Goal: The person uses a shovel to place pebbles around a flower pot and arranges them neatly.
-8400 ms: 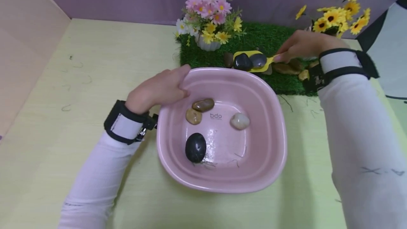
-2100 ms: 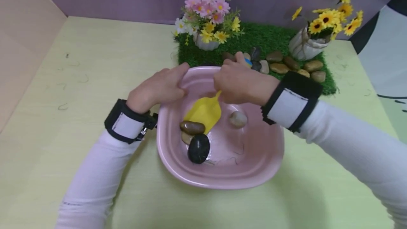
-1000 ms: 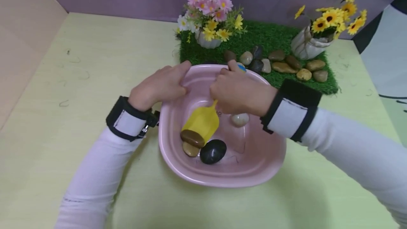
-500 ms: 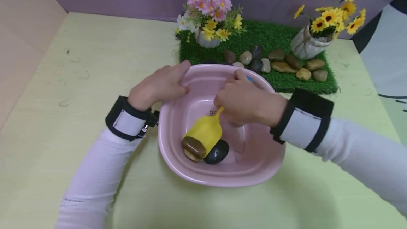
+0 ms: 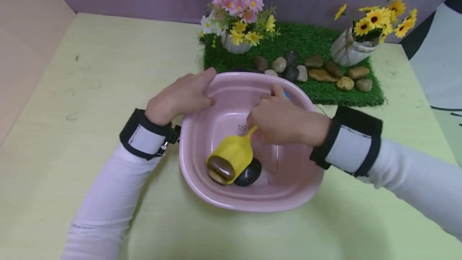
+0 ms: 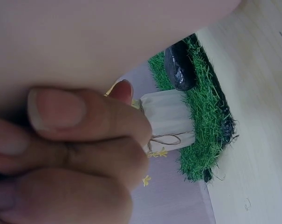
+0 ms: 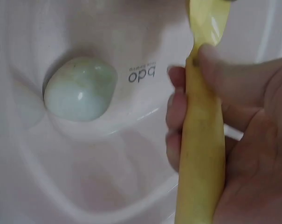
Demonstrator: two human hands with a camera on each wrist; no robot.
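Observation:
A pink basin (image 5: 260, 207) stands in the middle of the yellow table. My left hand (image 5: 180, 98) grips its far left rim, fingers (image 6: 85, 140) curled against the pink wall (image 6: 108, 37). My right hand (image 5: 285, 120) is inside the basin and holds the handle (image 7: 199, 154) of a yellow scoop (image 5: 234, 151). A brown stone (image 5: 221, 167) lies in the scoop's mouth. A tan stone (image 5: 216, 177) sits just under it and a black stone (image 5: 250, 171) touches its right side. A white stone (image 7: 80, 88) rests on the basin floor, hidden under my hand in the head view.
Behind the basin lies a green grass mat (image 5: 325, 93) with a row of several stones (image 5: 317, 74), a pot of pink flowers (image 5: 236, 19) and a white pot of sunflowers (image 5: 351, 49). A beige wall rises at the left, a purple one at the back.
My right hand drew back toward me and pushed the scoop to the basin's near side. The brown stone slid into it and the black stone was nudged along. The left hand stayed put.

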